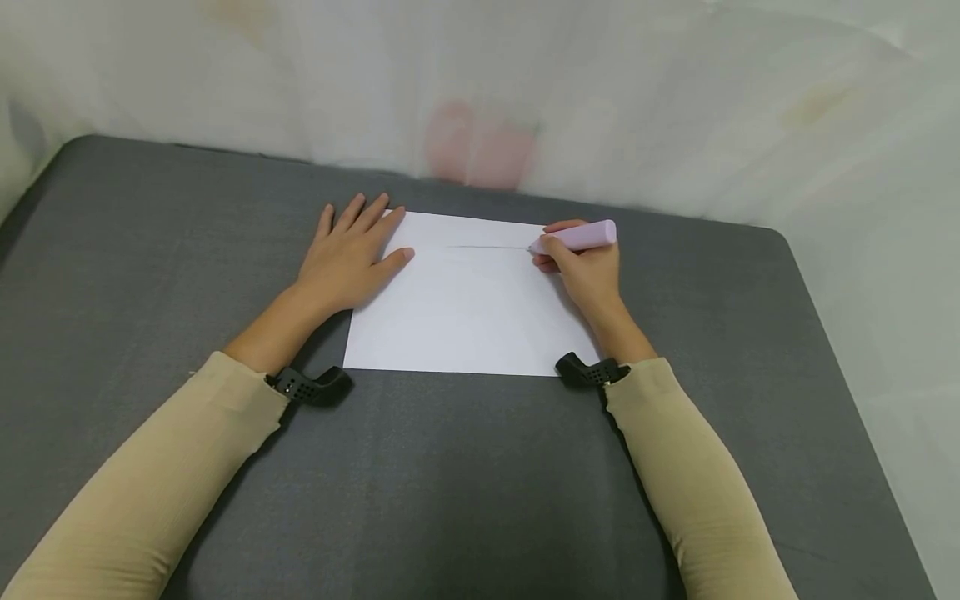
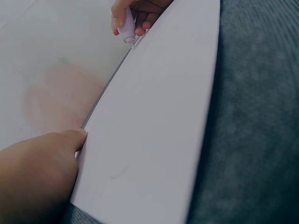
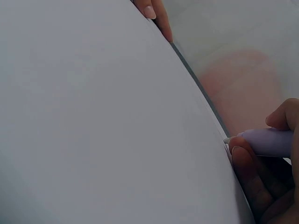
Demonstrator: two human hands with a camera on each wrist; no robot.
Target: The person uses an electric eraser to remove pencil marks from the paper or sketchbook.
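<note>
A white sheet of paper point(image 1: 465, 308) lies on a dark grey table point(image 1: 150, 250). My left hand point(image 1: 352, 254) rests flat on the sheet's left side, fingers straight and spread. My right hand point(image 1: 585, 267) grips a pale purple pen point(image 1: 581, 237) with its tip on the paper near the top right. A thin drawn line point(image 1: 487, 247) runs left from the tip. In the left wrist view the pen point(image 2: 126, 28) touches the paper point(image 2: 159, 130) at its far edge. The right wrist view shows the pen point(image 3: 266, 142) between my fingers point(image 3: 243, 158) against the paper point(image 3: 103, 121).
A white fabric backdrop point(image 1: 525, 92) with a faint pink patch point(image 1: 480, 154) hangs behind the table. The table's right edge point(image 1: 832, 350) drops off close to my right arm. Black wrist mounts point(image 1: 311, 387) sit on both forearms.
</note>
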